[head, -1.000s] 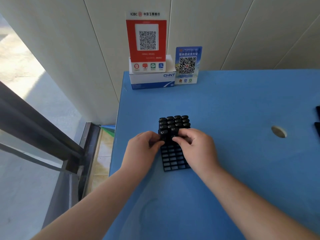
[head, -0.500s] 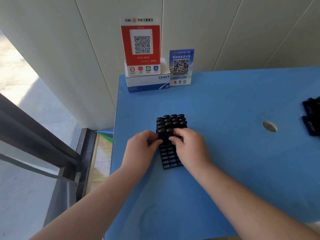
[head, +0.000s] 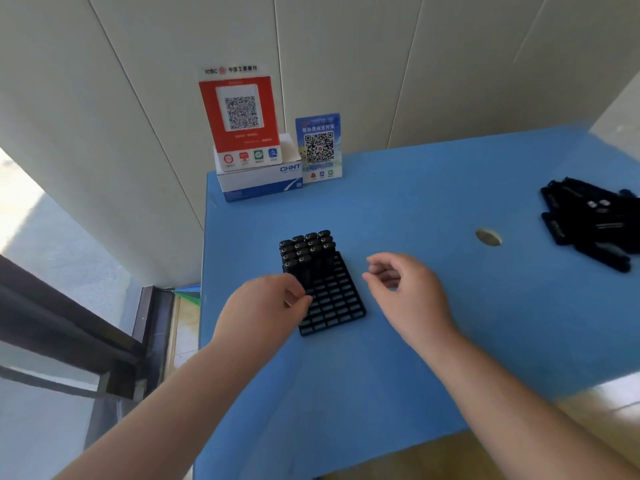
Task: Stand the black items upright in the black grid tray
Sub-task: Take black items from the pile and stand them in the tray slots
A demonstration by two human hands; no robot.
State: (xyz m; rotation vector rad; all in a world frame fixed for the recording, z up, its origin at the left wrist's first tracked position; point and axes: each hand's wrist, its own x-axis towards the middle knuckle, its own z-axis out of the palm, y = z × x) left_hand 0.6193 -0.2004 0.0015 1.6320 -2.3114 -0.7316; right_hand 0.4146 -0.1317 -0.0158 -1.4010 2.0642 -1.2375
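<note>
You are between placements: the black grid tray (head: 337,306) sits at the centre of the frame on the blue table (head: 433,202), and neither hand carries a black item that can be seen. Your left hand (head: 266,306) rests at the tray's left edge with its fingers curled against the rim, as if steadying it; whether they truly pinch the rim or only touch it cannot be told. Your right hand (head: 408,289) hovers just right of the tray, apart from it, with thumb and fingers loosely curled around nothing.

The standing items (head: 306,251) fill the far end of the tray, toward the upper middle of the frame. Counting their tops, there look to be fourteen: three full rows of four and two more in a fourth row, on its left side. Blur makes that last row uncertain. The near part of the tray, the larger share of its cells, is unfilled, so by my judgement the task is less than halfway done.

The supply is one loose pile of black items (head: 595,220) at the right edge of the frame, well apart from the tray; its pieces overlap too much to count. The next move likely calls for a long reach with your right hand toward that pile, taking an item, turning it on end, then lowering it into the next free cell of the fourth row while your left hand keeps the tray from sliding
</note>
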